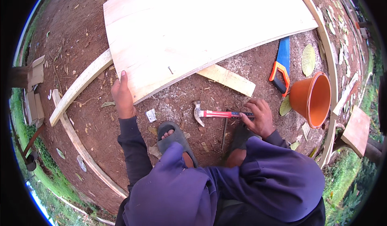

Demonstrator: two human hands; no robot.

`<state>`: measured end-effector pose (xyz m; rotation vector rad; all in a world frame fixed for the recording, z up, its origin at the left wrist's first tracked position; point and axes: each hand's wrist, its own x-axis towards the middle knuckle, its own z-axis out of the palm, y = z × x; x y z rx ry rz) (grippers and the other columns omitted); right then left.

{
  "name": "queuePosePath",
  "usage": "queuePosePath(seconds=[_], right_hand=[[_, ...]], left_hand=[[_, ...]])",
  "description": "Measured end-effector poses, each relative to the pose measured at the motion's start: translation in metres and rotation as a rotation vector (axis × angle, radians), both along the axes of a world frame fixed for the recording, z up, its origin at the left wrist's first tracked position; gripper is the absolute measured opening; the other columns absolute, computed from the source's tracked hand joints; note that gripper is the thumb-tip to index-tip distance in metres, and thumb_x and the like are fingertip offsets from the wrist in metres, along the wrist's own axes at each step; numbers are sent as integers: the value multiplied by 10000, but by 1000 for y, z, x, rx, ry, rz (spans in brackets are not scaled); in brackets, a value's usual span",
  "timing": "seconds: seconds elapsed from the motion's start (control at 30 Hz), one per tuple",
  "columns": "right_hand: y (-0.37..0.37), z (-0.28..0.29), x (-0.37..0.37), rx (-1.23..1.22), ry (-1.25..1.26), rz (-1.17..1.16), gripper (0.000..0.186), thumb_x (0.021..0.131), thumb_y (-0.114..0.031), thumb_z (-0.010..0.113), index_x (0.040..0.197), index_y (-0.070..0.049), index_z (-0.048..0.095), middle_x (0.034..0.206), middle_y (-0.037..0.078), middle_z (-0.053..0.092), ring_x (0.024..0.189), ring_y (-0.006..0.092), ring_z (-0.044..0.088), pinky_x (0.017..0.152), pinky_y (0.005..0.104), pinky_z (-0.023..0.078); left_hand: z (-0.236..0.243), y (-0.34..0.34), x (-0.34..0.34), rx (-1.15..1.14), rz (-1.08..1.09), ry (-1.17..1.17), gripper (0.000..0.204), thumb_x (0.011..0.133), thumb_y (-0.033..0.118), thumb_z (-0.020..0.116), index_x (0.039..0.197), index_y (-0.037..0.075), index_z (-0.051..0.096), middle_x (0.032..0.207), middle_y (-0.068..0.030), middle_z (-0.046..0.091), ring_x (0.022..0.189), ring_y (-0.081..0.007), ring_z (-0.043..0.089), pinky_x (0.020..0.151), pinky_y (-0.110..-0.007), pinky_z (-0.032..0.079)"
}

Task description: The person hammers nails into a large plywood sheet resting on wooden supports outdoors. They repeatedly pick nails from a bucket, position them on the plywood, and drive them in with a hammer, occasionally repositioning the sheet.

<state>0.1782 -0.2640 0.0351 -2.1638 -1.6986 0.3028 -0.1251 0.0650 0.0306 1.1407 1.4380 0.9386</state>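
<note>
A broad sheet of pale plywood (161, 36) rests across wooden strips in front of me. My left hand (123, 96) grips its near left corner, thumb on top and the other fingers mostly hidden. On the board near that corner is a nail (170, 70); whether it stands or lies I cannot tell. A claw hammer (217, 114) with a red and black handle is low over the soil between the board and my feet. Around the end of its handle, the fingers and thumb of my right hand (259, 116) are closed.
A blue handsaw (283, 60) with an orange and black handle lies right of the board, beside a tilted orange bucket (310, 99). Long wooden strips (82, 82) run at left and right. A short plank (227, 79) juts from under the board. A thin dark rod (224, 135) lies between my sandals.
</note>
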Motion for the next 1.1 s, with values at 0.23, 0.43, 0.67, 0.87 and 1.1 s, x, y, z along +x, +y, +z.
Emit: queuePosePath(seconds=[0.23,0.43,0.67,0.87,1.1], right_hand=[[65,-42,30,-136,-35,-58,801,833,-213,787,1486,45,402,1389,243,506,1295,412,489,1112,504,403],[63,-48,12,-44,132,119,725,805,-99,763,1432,57,434,1351,248,501,1261,447,484,1086,526,426],[79,-41,-15,86,-54,204,591,852,-181,766,1376,-31,537,1309,196,560,1265,391,519,1064,502,457],[64,-14,-37,113,97,188,435,861,-152,779,1253,-43,624,1121,144,638,977,323,621,821,441,520],[166,11,-72,301,212,309,406,860,-94,733,1247,-28,630,1108,127,642,1021,310,615,850,414,524]], left_hand=[[-3,4,-3,19,19,-1,461,1040,402,637,860,-22,658,850,-61,645,789,-118,564,732,-313,460],[0,3,-9,29,12,80,479,1035,427,638,829,-5,644,797,-30,622,728,-99,546,665,-299,441],[-34,-11,-19,46,-46,301,525,1039,438,619,860,-56,641,751,-98,623,690,-140,554,655,-337,455],[-67,-26,-16,231,-11,357,528,1039,426,598,897,-81,641,784,-202,669,714,-279,637,718,-443,494],[-57,-25,-11,192,-16,474,550,1038,436,591,860,-83,617,753,-223,658,685,-330,639,691,-461,492]])
